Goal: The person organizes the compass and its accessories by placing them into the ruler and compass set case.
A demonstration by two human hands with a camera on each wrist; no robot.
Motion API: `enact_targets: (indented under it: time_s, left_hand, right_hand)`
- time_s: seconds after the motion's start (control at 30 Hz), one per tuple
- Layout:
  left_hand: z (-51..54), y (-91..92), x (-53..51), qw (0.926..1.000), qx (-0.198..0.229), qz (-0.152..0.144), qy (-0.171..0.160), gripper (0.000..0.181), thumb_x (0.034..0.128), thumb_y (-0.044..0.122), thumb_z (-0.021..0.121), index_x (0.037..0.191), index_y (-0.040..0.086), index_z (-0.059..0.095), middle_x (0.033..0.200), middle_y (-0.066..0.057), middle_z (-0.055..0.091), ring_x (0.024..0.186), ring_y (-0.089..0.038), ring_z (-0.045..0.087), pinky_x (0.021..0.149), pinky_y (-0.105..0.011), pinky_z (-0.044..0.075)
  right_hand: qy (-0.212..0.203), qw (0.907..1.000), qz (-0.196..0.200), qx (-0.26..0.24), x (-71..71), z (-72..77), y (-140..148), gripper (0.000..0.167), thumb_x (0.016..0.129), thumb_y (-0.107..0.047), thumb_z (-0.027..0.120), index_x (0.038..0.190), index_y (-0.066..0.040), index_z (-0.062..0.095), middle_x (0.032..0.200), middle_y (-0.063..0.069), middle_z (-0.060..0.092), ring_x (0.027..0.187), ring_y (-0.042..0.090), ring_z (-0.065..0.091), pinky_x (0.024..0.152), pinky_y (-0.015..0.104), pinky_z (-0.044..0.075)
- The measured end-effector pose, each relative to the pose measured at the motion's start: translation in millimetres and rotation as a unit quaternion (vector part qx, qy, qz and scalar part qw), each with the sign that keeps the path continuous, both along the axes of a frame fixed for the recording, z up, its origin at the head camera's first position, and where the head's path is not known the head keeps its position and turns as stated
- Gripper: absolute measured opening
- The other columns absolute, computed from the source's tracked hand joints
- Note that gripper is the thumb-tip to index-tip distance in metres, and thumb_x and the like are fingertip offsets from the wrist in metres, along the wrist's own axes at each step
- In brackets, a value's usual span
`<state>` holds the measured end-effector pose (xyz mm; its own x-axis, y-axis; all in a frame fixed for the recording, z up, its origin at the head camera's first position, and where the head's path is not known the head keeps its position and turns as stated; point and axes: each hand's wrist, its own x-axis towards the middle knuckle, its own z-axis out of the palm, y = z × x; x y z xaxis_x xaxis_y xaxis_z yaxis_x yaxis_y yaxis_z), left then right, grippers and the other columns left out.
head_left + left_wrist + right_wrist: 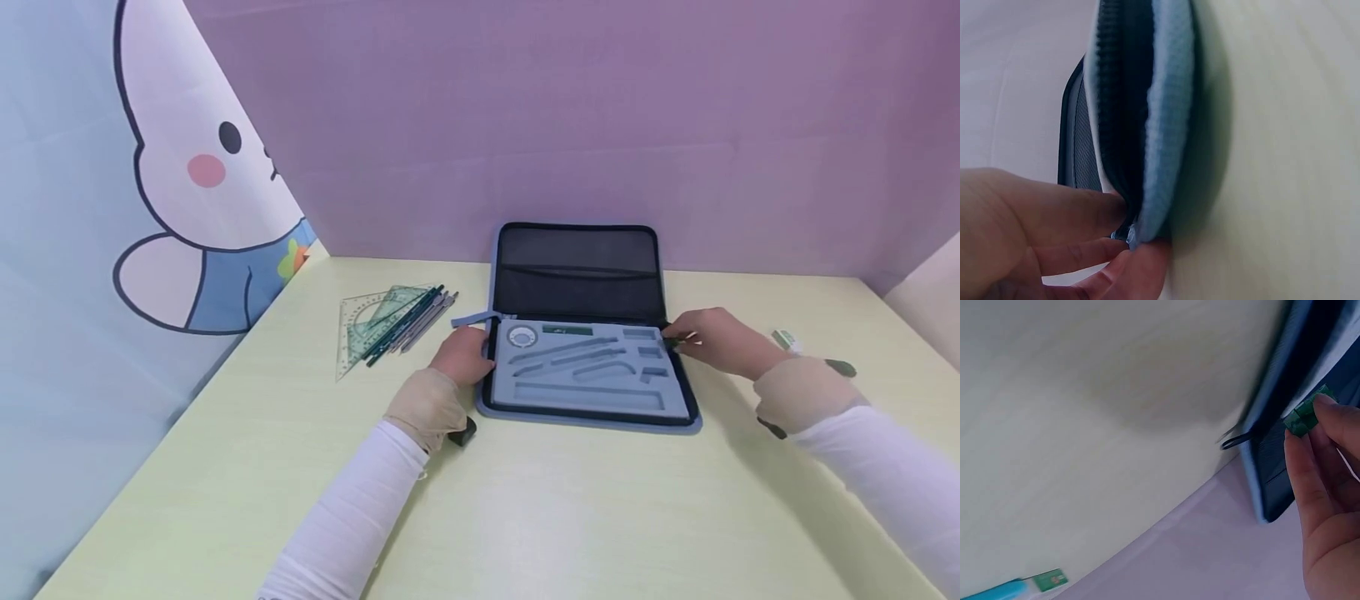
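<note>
A zippered blue case (588, 417) lies open on the table, its black mesh lid raised at the back. Its grey molded tray (555, 396) has shaped slots; a round white dial-like piece (522, 337) and a dark green flat piece (567, 331) sit in two of them. My left hand (462, 357) pinches the case's left edge between thumb and fingers. At the tray's right upper edge, my right hand (716, 340) pinches a small green block (1310, 411) between thumb and fingertips; its exact kind cannot be told.
Left of the case lie clear green-tinted set squares (352, 333) with several pencils and slim metal tools (420, 321) on them. To the right are a green-and-white eraser (786, 340) and a dark green rounded object (841, 367), partly behind my wrist. A purple backdrop (585, 125) stands behind.
</note>
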<state>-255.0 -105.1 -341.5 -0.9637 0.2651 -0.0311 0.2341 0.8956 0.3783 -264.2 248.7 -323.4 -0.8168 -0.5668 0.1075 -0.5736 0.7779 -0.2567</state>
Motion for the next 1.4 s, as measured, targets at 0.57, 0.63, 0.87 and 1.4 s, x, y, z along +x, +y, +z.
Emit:
enact_targets:
  time_s: [0.57,0.63,0.87,1.4]
  left_hand:
    - [-1.2,0.8,-1.2,1.0000,-0.002,-0.005,0.002,0.023,0.0846,0.012,0.067,0.102,-0.003,0.065,0.097,-0.014,0.067,0.091,-0.027,0.061,0.085,-0.039,0.048]
    - [-1.0,0.7,-1.2,1.0000,-0.002,-0.005,0.003,0.022,0.0846,0.011,0.067,0.102,-0.003,0.065,0.097,-0.014,0.067,0.091,-0.027,0.061,0.085,-0.039,0.048]
    - [0.9,0.5,-0.5,1.0000,-0.004,-0.005,-0.001,0.025,0.0846,0.011,0.067,0.105,-0.004,0.065,0.100,-0.015,0.067,0.094,-0.028,0.061,0.087,-0.039,0.048]
    - [0.0,0.4,-0.9,1.0000,-0.007,-0.004,0.002,0.027,0.0844,0.012,0.067,0.106,-0.004,0.065,0.099,-0.016,0.067,0.094,-0.028,0.061,0.087,-0.039,0.048]
  right_hand:
    - [0.003,0.9984,0.051,0.025,7.4,4.7,-28,0.022,0.077,0.008,0.070,0.099,0.004,0.070,0.093,0.012,0.068,0.086,0.027,0.064,0.072,0.039,0.053]
    - [0.002,0.9983,0.052,0.026,7.0,4.6,-29,0.022,0.077,0.007,0.069,0.099,0.004,0.070,0.093,0.012,0.068,0.086,0.027,0.064,0.072,0.038,0.053]
    - [0.006,0.9982,0.052,0.030,4.5,2.2,-28,0.022,0.077,0.008,0.069,0.099,0.004,0.071,0.094,0.012,0.068,0.087,0.027,0.064,0.072,0.039,0.053]
    - [0.006,0.9988,0.042,0.025,0.4,-2.0,-27,0.022,0.077,0.007,0.070,0.099,0.003,0.071,0.094,0.012,0.068,0.087,0.027,0.064,0.072,0.039,0.053]
